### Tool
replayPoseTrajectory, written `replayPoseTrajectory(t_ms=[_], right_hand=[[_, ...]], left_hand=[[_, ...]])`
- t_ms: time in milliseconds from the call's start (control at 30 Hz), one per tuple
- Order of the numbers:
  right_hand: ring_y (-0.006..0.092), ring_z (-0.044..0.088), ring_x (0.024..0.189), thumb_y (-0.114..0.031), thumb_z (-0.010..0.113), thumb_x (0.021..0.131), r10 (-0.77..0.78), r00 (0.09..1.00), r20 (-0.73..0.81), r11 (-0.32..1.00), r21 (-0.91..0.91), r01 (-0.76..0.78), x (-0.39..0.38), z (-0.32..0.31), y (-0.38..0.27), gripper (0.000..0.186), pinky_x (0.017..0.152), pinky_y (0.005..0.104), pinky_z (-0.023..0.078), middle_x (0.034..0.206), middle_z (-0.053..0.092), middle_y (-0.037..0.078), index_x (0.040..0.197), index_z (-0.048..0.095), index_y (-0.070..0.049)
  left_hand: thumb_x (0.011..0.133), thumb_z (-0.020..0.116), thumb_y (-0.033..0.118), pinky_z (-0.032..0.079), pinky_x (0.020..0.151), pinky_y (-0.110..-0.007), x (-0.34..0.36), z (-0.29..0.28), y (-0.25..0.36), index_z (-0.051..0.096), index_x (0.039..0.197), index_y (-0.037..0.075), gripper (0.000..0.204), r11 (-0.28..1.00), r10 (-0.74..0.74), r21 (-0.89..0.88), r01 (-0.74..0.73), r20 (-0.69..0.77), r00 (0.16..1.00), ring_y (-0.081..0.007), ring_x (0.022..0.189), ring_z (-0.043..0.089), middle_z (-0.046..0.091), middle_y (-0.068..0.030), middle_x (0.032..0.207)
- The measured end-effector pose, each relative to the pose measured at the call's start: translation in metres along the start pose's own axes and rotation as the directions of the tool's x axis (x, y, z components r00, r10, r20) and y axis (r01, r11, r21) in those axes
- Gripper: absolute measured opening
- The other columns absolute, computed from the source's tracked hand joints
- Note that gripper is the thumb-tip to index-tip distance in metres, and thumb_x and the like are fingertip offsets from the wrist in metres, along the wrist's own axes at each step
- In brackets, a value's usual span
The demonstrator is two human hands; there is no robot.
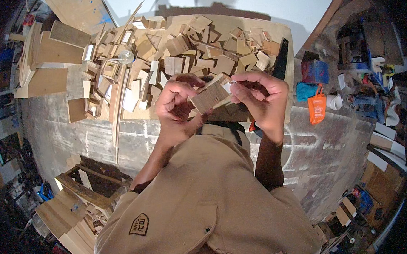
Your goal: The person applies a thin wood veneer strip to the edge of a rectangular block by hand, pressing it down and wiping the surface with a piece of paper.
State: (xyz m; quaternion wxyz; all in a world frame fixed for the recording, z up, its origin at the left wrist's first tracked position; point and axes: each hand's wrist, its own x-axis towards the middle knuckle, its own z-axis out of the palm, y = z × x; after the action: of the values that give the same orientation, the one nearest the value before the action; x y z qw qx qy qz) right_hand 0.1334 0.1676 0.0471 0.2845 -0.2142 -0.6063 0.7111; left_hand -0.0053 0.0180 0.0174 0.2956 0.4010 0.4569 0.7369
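Wooden block (209,98) is what I have before me from the head camera, raised between the hands in front of the tan shirt (186,186) and above the table's near side. On the person's left, the left hand (174,105) has its fingers and thumb curled about the block's side; the right hand (262,98) pinches the opposite, upper end between thumb and forefinger.

Beneath and beyond, I see the table (255,24), a pale board surface mostly buried under a jumbled heap of wood offcuts (225,63), squares, wedges and short lengths lying at every angle. On the left part of the heap sits a clear round object (125,56), and a long thin strip (118,118) runs out past the table's near edge.

Around it I make out a grey floor (326,147) with pale worn streaks and a white wall (274,6) behind the table. Flat boards (55,50) lean in a stack at the left. Off the table's right side are an orange bag (317,107), a white tub (335,102) and a teal bundle (305,91), close together. At lower left stands an open wooden crate (85,195), with more planks (78,237) beside it.
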Motion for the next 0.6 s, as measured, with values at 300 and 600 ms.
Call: replayPoseTrajectory(t_ms=[300,600], right_hand=[[0.007,0.066,0.077,-0.003,0.076,0.084,0.022,0.999,-0.033,0.998,-0.057,-0.024,-0.009,-0.001,0.004,0.011,0.065,0.0196,0.05,0.086,0.07,0.003,0.094,0.07,-0.001],[0.0053,0.064,0.077,-0.002,0.078,0.082,-0.043,0.997,-0.067,0.997,-0.063,0.039,-0.013,0.004,0.003,0.013,0.062,0.0192,0.048,0.083,0.068,0.001,0.091,0.069,-0.001]], left_hand=[[0.068,0.072,-0.02,0.053,0.094,-0.035,-0.006,0.009,-0.003,0.051,0.107,0.005,0.051,0.999,0.011,-0.046,-0.011,-0.008,1.0,-0.0231,0.116,0.053,0.051,-0.0139,0.119],[0.067,0.074,-0.018,0.048,0.097,-0.036,-0.008,0.011,-0.002,0.051,0.106,0.004,0.051,0.996,0.074,0.044,-0.073,-0.023,0.997,-0.0239,0.114,0.055,0.053,-0.015,0.118]])
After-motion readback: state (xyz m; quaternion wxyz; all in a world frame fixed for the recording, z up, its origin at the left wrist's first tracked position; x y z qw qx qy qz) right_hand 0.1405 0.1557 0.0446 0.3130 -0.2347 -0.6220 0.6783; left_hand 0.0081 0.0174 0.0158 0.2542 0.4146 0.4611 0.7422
